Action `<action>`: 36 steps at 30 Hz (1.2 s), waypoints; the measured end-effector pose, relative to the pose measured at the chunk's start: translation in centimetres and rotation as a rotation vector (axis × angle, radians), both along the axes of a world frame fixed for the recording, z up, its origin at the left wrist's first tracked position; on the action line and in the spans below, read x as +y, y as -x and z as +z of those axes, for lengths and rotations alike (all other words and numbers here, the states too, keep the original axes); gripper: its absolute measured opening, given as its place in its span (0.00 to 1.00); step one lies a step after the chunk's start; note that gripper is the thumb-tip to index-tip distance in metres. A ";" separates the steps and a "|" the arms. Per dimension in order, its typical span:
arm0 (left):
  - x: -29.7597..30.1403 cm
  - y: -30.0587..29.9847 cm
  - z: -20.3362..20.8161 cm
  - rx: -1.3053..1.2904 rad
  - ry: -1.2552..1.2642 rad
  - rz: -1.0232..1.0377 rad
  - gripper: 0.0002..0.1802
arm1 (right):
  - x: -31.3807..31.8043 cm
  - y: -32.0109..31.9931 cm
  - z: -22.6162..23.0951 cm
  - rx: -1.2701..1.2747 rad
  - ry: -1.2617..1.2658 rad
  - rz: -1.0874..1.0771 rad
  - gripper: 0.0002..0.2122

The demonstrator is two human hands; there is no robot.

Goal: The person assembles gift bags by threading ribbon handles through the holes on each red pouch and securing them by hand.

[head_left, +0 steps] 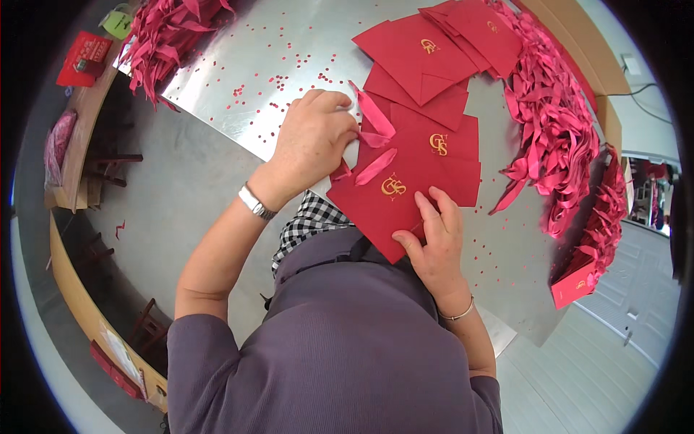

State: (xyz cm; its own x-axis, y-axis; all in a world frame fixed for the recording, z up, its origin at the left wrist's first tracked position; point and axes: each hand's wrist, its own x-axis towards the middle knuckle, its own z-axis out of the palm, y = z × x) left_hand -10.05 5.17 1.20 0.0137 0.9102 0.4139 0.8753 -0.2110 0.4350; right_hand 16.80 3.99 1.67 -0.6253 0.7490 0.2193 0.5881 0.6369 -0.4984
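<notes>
Fitting a pink ribbon handle to a flat red paper bag appears to be the step in hand. Item, far left: a heap of loose pink ribbons at the upper corner of the metal counter, which is strewn with small red punched dots. Item, left hand: closed around one end of a pink ribbon, fingers curled under so the exact pinch is not visible; a metal watch on the wrist. Item, centre: the top red bag, with a gold emblem, lying flat on a fanned stack of like bags that runs toward the counter's far edge; a second stretch of ribbon lies across its upper edge. Item, right hand: spread narrow, fingers pressing the bag's near corner to the stack, holding nothing. Item, right: a long drift of ribbons and a box of finished bags. Judged next: the ribbon end needs passing through the bag's hole and securing, with the bag kept steady. Hard to make out: the holes themselves, any knot, and how the ribbon is routed, all covered by the left hand; the bag's near edge is cut off by the person's grey-clad shoulder.
</notes>
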 end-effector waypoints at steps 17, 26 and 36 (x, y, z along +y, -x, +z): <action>-2.6 -0.3 0.9 -0.129 -0.117 0.380 0.07 | -0.1 -0.2 0.2 0.044 0.001 -0.012 0.28; -11.5 -7.3 -0.7 -0.748 0.419 0.409 0.11 | 0.0 -0.4 -0.1 0.199 -0.027 0.071 0.27; -8.4 -9.9 2.1 -0.933 -0.021 -0.090 0.13 | -0.5 -4.3 1.4 0.640 -0.148 -0.403 0.34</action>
